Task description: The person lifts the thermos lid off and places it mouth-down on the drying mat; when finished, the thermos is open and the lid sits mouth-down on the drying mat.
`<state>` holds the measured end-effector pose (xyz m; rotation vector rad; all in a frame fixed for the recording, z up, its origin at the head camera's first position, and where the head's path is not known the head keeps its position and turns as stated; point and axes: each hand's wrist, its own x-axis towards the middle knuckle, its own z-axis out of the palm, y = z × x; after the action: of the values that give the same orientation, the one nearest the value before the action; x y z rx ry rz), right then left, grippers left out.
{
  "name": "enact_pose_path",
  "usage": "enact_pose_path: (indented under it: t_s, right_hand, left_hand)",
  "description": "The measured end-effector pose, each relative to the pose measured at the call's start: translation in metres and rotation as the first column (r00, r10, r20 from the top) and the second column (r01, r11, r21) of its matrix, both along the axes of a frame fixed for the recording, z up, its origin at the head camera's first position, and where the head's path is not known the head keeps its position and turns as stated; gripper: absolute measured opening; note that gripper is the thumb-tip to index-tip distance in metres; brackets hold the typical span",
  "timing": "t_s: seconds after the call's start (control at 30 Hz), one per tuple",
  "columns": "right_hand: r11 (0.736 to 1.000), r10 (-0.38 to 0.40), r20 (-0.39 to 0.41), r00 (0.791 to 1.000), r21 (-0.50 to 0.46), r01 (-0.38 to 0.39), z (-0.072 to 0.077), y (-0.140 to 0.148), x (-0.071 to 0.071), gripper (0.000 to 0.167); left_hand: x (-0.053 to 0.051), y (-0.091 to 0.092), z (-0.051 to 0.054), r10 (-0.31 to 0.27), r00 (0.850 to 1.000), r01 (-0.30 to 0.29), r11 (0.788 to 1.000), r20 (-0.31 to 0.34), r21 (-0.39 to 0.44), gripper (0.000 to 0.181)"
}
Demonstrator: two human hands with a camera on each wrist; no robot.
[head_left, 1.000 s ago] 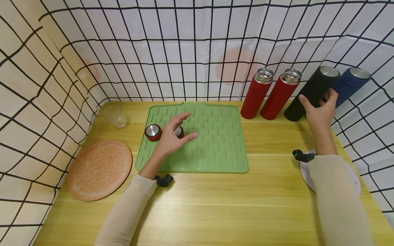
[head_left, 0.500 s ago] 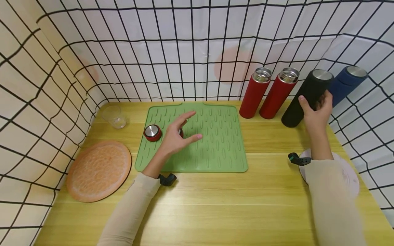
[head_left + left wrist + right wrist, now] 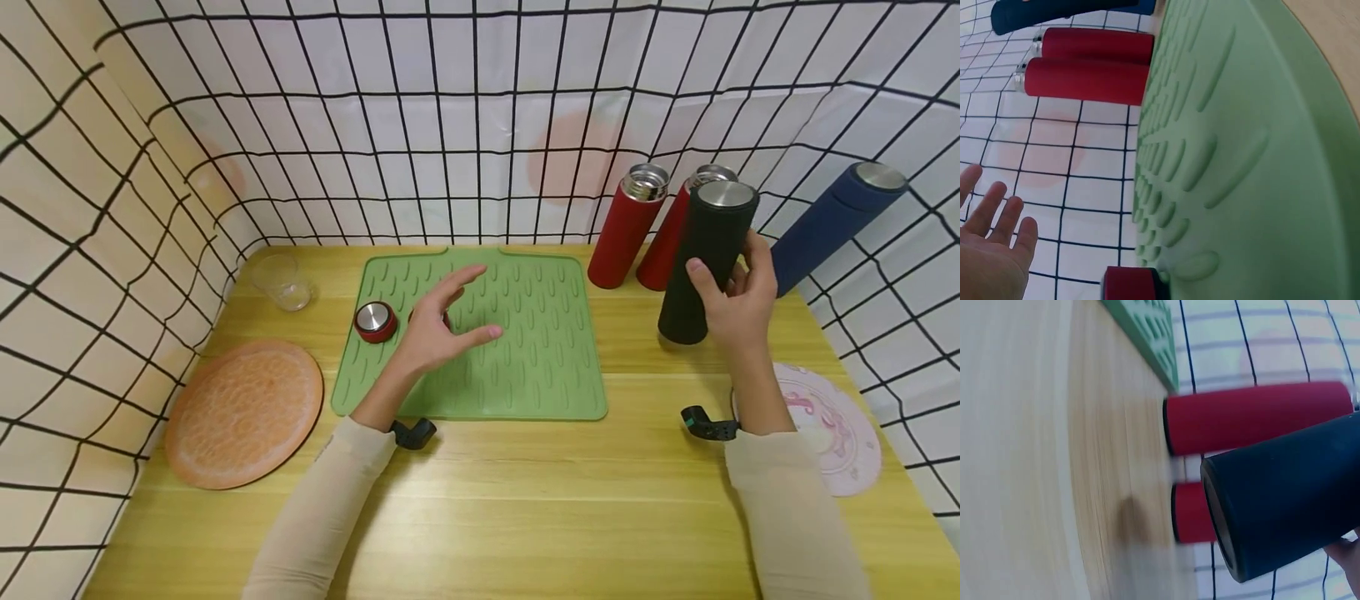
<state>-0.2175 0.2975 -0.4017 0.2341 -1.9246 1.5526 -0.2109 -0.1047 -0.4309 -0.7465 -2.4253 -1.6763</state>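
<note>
My right hand (image 3: 742,296) grips a black thermos flask (image 3: 708,258) with a steel-topped lid. In the right wrist view the flask's base (image 3: 1219,519) shows lifted off the table. Behind it stand two red flasks (image 3: 628,225) without lids, the second partly hidden. My left hand (image 3: 442,329) hovers over the green drying mat (image 3: 540,333), thumb and fingers spread, holding nothing. Beneath that hand a second red lid is mostly hidden, while one red lid (image 3: 375,322) with a steel top lies at the mat's left. The left wrist view also shows a red lid (image 3: 1129,284) low down.
A blue flask (image 3: 832,221) with its lid on stands at the far right. Near the right forearm lies a pink-white plate (image 3: 832,433). On the left are an orange round mat (image 3: 243,412) and a clear glass (image 3: 288,287). Black grid mesh (image 3: 480,125) encloses the back and sides.
My right hand has lifted the black flask away from beside the blue one and carried it left and nearer, in front of the red flasks. My left hand has shifted slightly right.
</note>
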Motion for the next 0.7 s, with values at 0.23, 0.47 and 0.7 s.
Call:
enact_pose_path:
  t_s: [0.23, 0.47, 0.7]
  right_hand:
    - [0.988, 0.105, 0.095, 0.990, 0.103, -0.115, -0.001, -0.035, 0.011, 0.062]
    - [0.966, 0.148, 0.146, 0.978, 0.192, -0.175, -0.009, -0.061, 0.012, 0.069]
    - [0.927, 0.205, 0.211, 0.956, 0.272, -0.259, -0.009, -0.083, 0.017, 0.071]
  left_hand:
    - [0.000, 0.002, 0.007, -0.035, 0.999, 0.036, 0.999, -0.019, 0.041, 0.091]
    - [0.002, 0.011, 0.018, -0.103, 0.995, 0.105, 0.988, -0.017, 0.115, 0.089]
    - [0.018, 0.020, 0.050, -0.158, 0.987, 0.159, 0.975, -0.018, 0.156, 0.085]
